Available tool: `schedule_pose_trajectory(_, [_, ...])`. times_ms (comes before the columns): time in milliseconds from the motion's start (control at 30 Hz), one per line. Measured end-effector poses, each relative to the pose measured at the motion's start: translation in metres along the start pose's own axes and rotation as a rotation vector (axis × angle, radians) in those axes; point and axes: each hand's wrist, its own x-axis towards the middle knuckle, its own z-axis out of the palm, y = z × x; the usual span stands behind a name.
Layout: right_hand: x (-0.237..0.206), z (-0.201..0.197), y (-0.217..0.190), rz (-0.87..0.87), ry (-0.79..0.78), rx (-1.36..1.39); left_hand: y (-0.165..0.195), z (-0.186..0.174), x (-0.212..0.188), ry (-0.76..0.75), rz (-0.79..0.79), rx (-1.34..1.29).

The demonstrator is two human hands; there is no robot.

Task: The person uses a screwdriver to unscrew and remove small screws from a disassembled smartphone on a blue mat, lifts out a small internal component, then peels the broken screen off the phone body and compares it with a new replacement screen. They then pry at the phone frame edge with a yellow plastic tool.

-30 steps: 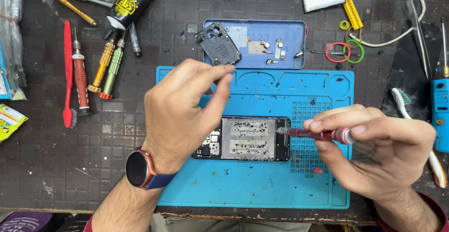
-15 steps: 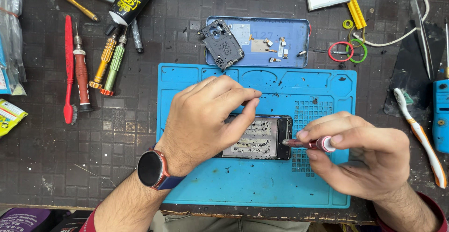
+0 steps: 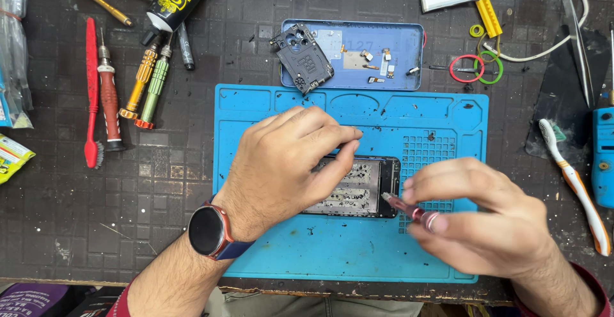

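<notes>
Left hand (image 3: 288, 166): I see it palm down on the opened phone (image 3: 358, 188), fingers curled over its left part, pinning it to the mat. Watch on the wrist.
Right hand (image 3: 486, 218): pinching a small red-handled screwdriver (image 3: 409, 209); tip sits at the phone's right end.
Phone: lies flat at the centre of the blue work mat (image 3: 288, 259), back off, internals exposed.
Mat: centre of the dark bench (image 3: 64, 227).
12 o'clock of phone: blue back cover (image 3: 396, 39) holding a black inner frame (image 3: 302, 58) and loose small parts.
10 o'clock: row of screwdrivers (image 3: 137, 80) and a red brush (image 3: 92, 93).
3 o'clock: toothbrush (image 3: 575, 179) at the bench edge.
1 o'clock: rubber bands (image 3: 476, 67).
</notes>
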Motion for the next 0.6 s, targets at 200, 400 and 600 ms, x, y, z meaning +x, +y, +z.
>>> schedule_pose_trajectory(200, [0.0059, -0.0051, -0.0099, 0.050, -0.074, 0.010, -0.0002, 0.0012, 0.0004, -0.034, 0.014, -0.001])
schedule_pose_trajectory(400, [0.0069, -0.0012, -0.0040, 0.009, -0.059, 0.072, 0.0006, -0.0012, 0.0001, -0.224, 0.105, -0.076])
schedule_pose_trajectory(600, [-0.0009, 0.0015, -0.0031, 0.047, -0.015, 0.089, -0.0015, 0.0052, -0.0018, -0.347, 0.117, -0.049])
